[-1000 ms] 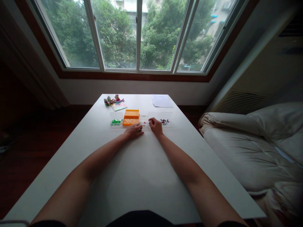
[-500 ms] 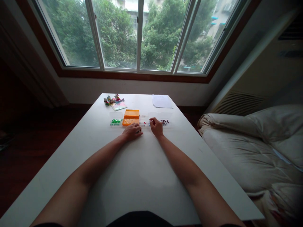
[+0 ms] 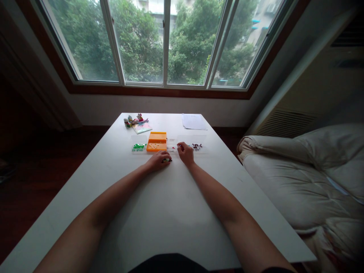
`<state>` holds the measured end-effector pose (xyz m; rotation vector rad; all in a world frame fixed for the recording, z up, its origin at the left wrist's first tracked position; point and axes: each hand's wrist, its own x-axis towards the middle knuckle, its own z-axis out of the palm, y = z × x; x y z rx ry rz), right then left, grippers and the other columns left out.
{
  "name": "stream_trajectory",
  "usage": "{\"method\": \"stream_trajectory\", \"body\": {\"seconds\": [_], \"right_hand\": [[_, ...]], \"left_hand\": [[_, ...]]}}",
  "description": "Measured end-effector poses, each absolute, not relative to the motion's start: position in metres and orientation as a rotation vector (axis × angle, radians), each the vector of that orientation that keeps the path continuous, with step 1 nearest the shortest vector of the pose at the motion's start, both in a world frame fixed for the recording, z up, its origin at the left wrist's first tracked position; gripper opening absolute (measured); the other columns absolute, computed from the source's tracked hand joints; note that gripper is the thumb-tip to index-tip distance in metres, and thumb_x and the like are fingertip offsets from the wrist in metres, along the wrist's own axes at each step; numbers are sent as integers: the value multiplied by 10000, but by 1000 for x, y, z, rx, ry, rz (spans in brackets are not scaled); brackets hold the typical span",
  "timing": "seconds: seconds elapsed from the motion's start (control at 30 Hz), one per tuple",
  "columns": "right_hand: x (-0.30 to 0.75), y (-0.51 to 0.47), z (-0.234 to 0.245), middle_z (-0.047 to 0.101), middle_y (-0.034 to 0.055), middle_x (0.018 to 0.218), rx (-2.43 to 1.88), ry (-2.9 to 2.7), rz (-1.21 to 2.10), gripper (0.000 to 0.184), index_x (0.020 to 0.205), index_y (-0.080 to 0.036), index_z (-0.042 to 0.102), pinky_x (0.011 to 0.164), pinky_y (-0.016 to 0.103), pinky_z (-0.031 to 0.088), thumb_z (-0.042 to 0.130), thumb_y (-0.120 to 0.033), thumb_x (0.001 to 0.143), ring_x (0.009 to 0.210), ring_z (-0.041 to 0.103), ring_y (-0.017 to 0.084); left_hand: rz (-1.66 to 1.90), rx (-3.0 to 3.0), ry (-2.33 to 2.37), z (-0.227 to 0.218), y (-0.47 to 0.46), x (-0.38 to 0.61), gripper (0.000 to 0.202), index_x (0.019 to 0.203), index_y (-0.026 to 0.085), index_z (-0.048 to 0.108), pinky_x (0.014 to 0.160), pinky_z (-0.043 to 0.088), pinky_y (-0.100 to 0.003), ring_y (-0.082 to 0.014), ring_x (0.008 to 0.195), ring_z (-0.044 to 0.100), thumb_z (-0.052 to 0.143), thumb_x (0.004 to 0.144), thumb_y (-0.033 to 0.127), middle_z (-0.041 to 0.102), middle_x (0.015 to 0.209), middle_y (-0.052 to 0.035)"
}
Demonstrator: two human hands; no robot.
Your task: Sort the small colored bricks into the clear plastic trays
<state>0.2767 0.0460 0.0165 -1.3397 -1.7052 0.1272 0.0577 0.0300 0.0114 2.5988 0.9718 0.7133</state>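
My left hand (image 3: 158,160) is curled on the table just in front of an orange open case (image 3: 156,149). Its fingers close around a small multicoloured object (image 3: 166,160), mostly covered by the hand. To the right, my right hand (image 3: 186,153) has its thumb and fingertips pinched together over a clear compartment box (image 3: 172,142). Whatever the pinch holds, if anything, is too small to make out. Small pale pieces lie in the orange case. Green pieces (image 3: 139,146) sit in a clear box on its left, and dark brown pieces (image 3: 197,146) lie right of my right hand.
Several small colourful toy figures (image 3: 135,120) stand at the table's far left, beside a pastel booklet (image 3: 142,127). White paper sheets (image 3: 195,122) lie at the far right. A cream sofa (image 3: 295,178) stands along the right side of the white table (image 3: 167,212).
My left hand has turned slightly, showing more of the multicoloured object. My right hand keeps its pinch and shifts a little left, as the whole view does slightly.
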Motion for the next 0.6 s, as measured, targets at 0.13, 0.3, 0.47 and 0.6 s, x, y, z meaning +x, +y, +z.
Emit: {"method": "stream_trajectory", "body": {"seconds": [0.13,0.3,0.47,0.6], "right_hand": [[275,45,14,593,9,679,-1327,-1731,135,254,950,-189,692,691,246,409,467,-302,915,671,545,163],[267,43,9,619,23,724,-1303,-1839,102,205,958,-192,687,708,255,409,501,-259,908,701,559,170],[258,42,3,643,35,779,-1218,-2020,30,167,959,-205,684,752,266,416,524,-235,920,768,582,180],[258,36,2,661,44,851,-1118,-2216,7,145,950,-209,680,789,275,437,537,-200,923,828,591,184]], "left_hand": [[671,2604,1013,13,26,56,291,1153,255,712,1041,472,-396,-237,1160,590,547,935,354,646,1238,-85],[623,2695,1090,9,15,39,450,1370,235,577,1137,400,-441,-265,1325,485,542,951,396,543,1429,-115],[490,2765,1094,3,7,18,614,1501,227,434,1221,259,-469,-286,1470,311,507,961,510,366,1590,-116],[394,2755,1167,-1,6,7,680,1550,241,359,1237,187,-470,-284,1506,248,442,970,586,304,1626,-105]]}}
